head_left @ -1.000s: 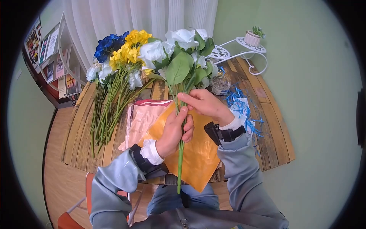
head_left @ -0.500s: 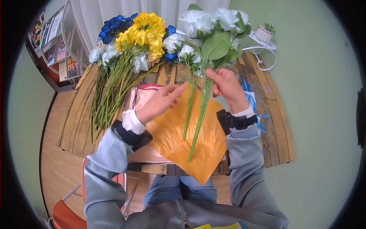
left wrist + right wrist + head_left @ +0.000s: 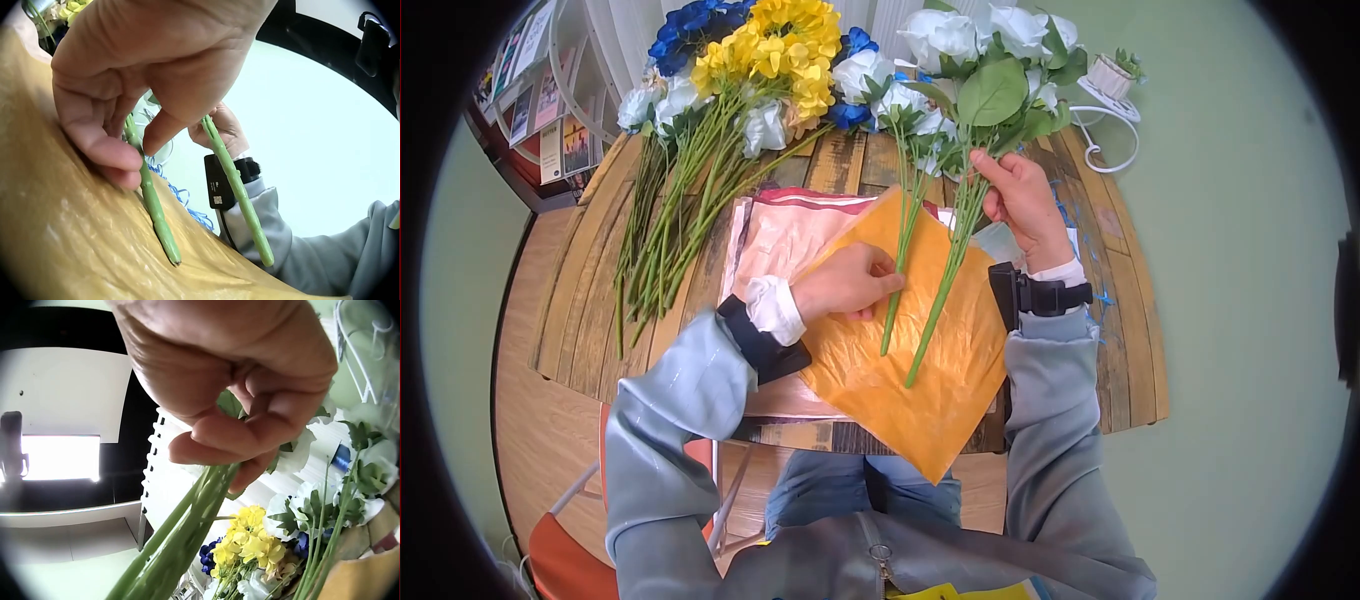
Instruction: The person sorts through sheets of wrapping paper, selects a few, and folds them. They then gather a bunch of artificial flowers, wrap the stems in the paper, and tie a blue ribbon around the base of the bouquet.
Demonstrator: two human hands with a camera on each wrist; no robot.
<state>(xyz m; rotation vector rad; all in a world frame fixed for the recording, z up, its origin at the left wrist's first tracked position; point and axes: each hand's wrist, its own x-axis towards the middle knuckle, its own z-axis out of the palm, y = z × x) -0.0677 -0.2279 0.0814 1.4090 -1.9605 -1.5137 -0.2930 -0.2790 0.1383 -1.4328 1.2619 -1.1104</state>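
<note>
In the head view, my left hand (image 3: 847, 280) has its thumb and fingertips closed round the lower part of a green stem (image 3: 892, 315), which carries small white flowers. That stem (image 3: 156, 212) passes between thumb and fingers in the left wrist view. My right hand (image 3: 1028, 205) pinches a second stem (image 3: 940, 305) high up, just below its large white roses (image 3: 940, 42) and leaves. The two stems stand apart, slanting over an orange wrapping sheet (image 3: 930, 400). The right wrist view shows the right fingers curled round the upper green stems (image 3: 187, 531).
Yellow flowers (image 3: 775, 50), blue flowers (image 3: 690, 38) and white ones lie at the left of the wooden table (image 3: 565, 320), their stems towards me. Pink wrapping (image 3: 785, 235) lies beneath the orange sheet. Blue ribbon, a potted plant (image 3: 1108, 75) on a white stand and a chair (image 3: 565, 560) are also there.
The hands have parted, and the bunch once held together is now two separate stems. My right hand has moved right and away; my left let go, then came onto the left stem.
</note>
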